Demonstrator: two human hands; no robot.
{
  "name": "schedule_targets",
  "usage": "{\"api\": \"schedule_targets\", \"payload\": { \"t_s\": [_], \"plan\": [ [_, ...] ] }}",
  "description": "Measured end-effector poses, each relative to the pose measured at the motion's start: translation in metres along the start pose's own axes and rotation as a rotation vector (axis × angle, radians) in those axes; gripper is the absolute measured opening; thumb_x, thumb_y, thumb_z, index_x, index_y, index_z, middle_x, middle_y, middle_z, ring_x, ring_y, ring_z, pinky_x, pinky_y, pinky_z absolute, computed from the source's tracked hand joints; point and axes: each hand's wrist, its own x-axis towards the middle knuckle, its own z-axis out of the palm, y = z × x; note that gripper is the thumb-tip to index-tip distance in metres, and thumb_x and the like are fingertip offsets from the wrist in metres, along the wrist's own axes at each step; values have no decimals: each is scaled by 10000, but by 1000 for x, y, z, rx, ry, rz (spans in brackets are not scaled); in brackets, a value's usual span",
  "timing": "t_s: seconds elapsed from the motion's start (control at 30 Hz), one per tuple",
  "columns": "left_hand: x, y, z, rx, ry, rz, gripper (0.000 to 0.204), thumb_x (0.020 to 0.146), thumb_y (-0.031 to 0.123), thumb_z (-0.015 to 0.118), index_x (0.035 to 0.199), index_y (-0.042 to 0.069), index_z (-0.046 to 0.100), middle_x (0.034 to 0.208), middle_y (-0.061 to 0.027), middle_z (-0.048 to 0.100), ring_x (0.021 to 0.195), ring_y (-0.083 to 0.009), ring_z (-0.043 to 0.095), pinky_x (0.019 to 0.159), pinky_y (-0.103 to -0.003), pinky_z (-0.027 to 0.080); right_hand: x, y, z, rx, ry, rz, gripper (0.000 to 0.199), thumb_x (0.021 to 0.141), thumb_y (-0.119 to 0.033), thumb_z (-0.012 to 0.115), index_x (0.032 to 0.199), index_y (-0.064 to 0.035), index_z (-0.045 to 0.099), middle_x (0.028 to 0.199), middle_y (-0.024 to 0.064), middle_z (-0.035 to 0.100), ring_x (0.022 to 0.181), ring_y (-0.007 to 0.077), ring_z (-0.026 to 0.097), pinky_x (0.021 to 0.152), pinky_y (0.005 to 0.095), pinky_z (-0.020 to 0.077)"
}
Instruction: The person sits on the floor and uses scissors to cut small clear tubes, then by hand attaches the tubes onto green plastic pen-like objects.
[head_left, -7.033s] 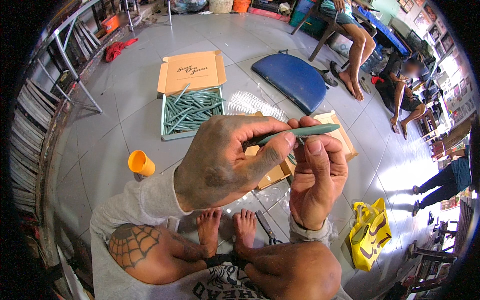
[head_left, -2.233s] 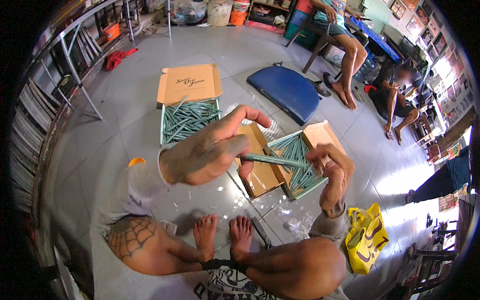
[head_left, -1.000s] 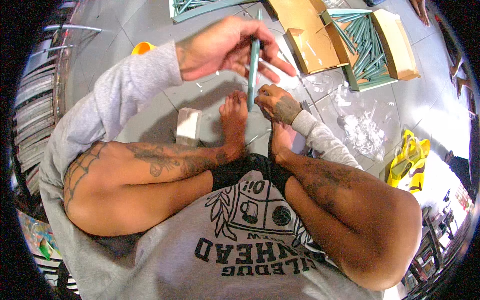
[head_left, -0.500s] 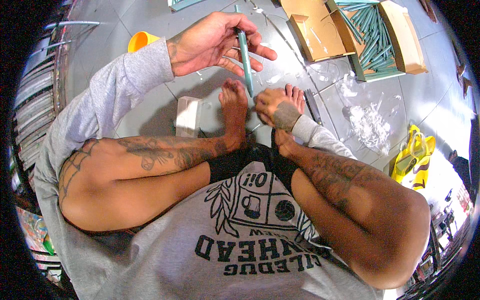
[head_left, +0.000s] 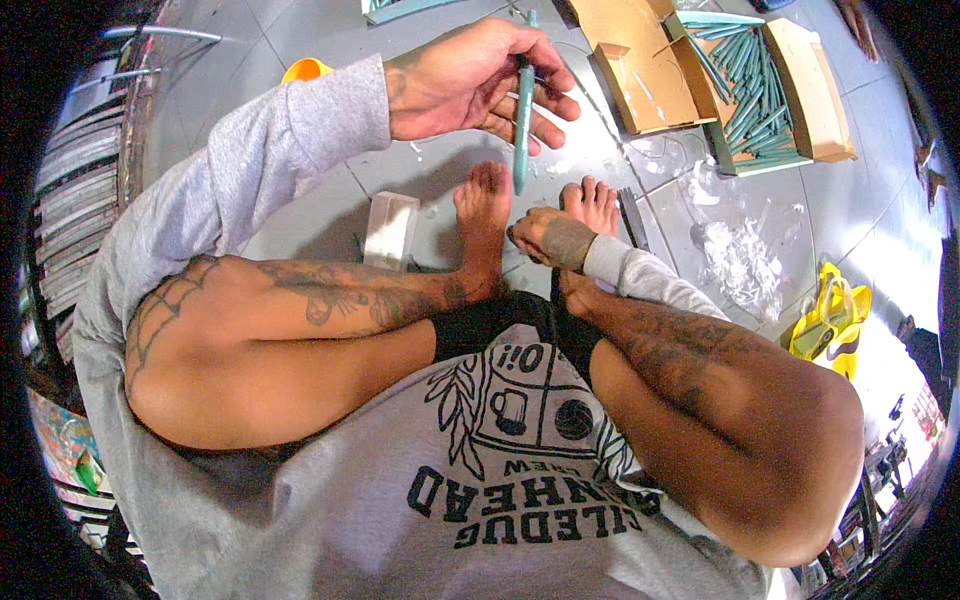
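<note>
Grey-sleeved, the left hand (head_left: 465, 88) is pinching a slim, teal, pen-shaped stick (head_left: 523, 130) at twelve o'clock, probably light, stiff and smooth, its midsection offering the surest hold. At two, the right hand (head_left: 561, 239) is resting curled; whether gripping anything, I cannot tell.

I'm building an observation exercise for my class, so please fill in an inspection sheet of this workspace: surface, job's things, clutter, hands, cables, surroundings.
Surface: grey tiled floor.
Job's things: green pen held over the floor; open box filled with green pens; open brown carton beside it.
Clutter: heap of white shreds; pale block-shaped box; yellow cup.
Hands: left hand holds the pen; right hand near the right foot, its grip unclear.
Cables: nothing seen.
Surroundings: yellow bag at right; slatted stack at left.
</note>
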Motion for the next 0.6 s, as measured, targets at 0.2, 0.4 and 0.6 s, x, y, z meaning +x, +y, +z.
{"api": "schedule_targets", "payload": {
  "t_s": [0.2, 0.4, 0.6],
  "plan": [
    [3, -2, -21, -244, -208, -46, 362, 1012, 337, 393, 1114, 54, 595, 919, -26, 638, 685, -159, 620, 616, -372, 562, -8, 5, -49, 350, 120, -166, 274, 890, -275, 663, 1096, -110, 737, 1042, 130, 712, 923, 279, 682, 830, 378, 542],
    [-5, 21, 10, -201, -145, -20, 343, 978, 314, 448, 1117, 49, 616, 931, -28, 650, 670, -146, 596, 589, -371, 551, -50, -28, -209, 588, 279, -136, 247, 935, -77, 599, 1141, -56, 734, 965, 97, 688, 722, 136, 619, 699, 306, 515],
    [-18, 32, 25, -197, -157, 95, 362, 974, 336, 463, 1106, 54, 649, 935, -48, 658, 681, -135, 587, 562, -318, 491, -75, -80, -311, 643, 249, -136, 241, 1005, -127, 564, 1151, 19, 687, 920, 48, 665, 761, 127, 619, 751, 274, 499]
  ]
}}
